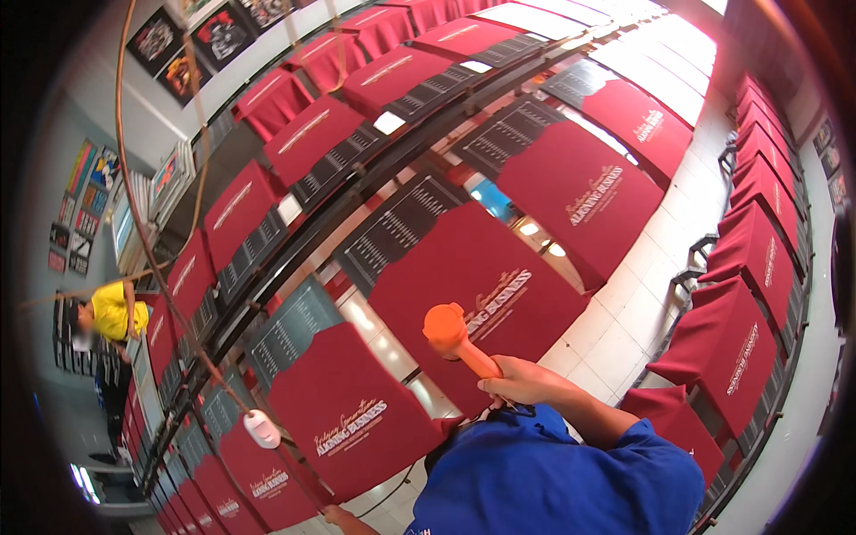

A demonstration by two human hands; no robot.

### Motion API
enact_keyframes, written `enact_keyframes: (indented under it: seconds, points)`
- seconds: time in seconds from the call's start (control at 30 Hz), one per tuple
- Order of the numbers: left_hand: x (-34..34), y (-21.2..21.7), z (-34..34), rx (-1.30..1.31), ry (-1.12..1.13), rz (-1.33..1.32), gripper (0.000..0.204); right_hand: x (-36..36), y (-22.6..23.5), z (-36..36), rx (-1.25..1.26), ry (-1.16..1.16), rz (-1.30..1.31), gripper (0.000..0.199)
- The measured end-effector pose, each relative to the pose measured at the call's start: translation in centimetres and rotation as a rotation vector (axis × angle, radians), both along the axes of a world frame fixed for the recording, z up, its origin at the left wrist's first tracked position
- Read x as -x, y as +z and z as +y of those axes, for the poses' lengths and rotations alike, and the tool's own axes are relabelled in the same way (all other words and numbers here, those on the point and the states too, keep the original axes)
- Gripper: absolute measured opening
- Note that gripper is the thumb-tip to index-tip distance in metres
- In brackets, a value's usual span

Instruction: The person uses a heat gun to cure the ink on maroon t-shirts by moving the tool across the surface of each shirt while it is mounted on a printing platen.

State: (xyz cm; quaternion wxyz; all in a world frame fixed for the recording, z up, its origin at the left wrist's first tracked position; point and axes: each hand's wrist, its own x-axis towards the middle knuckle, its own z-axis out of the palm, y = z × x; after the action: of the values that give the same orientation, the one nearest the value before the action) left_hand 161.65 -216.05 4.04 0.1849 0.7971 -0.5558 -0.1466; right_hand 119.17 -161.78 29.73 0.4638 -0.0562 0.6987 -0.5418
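My right hand [522, 382] is closed around the handle of an orange hair-dryer-shaped tool [450, 328]. Its round head is over a dark red fabric panel [473, 259] with white and gold print. A dark loop hangs under this hand. At the lower edge, my left hand [343, 519] is beside another printed red panel [343, 401]. Its fingers appear closed on a thin dark power cord [392, 489], though they are small and partly cut off. A white socket [261, 429] hangs on a long brown cable near the left side.
Rows of red fabric panels on dark boards [401, 232] run along a long black rail [357, 192]. Another row [740, 348] stands right, across a tiled aisle [637, 294]. A person in yellow [120, 310] is far left, near stacked frames [169, 183].
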Motion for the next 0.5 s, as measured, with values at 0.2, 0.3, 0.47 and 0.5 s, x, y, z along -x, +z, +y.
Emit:
enact_keyframes:
  seconds: [0.2,0.3,0.47,0.5]
  points:
    - [-8.6,0.6,-13.8,-0.036,-0.271,-0.691,0.024,-6.2,-1.0,-12.3,0.161,0.035,-0.029,0.027]
    - [-12.3,0.2,-20.7,-0.121,-0.167,-0.469,0.028,-9.3,-1.2,-18.5,0.167,-0.017,-0.071,0.025]
    - [-11.1,-1.9,-22.1,-0.029,0.621,0.121,0.038,-14.5,-0.6,-26.6,0.029,-0.195,0.034,0.026]
    - [-10.4,-1.0,-21.6,-0.017,0.697,0.11,0.041,-15.3,-0.8,-27.7,-0.01,-0.221,0.088,0.026]
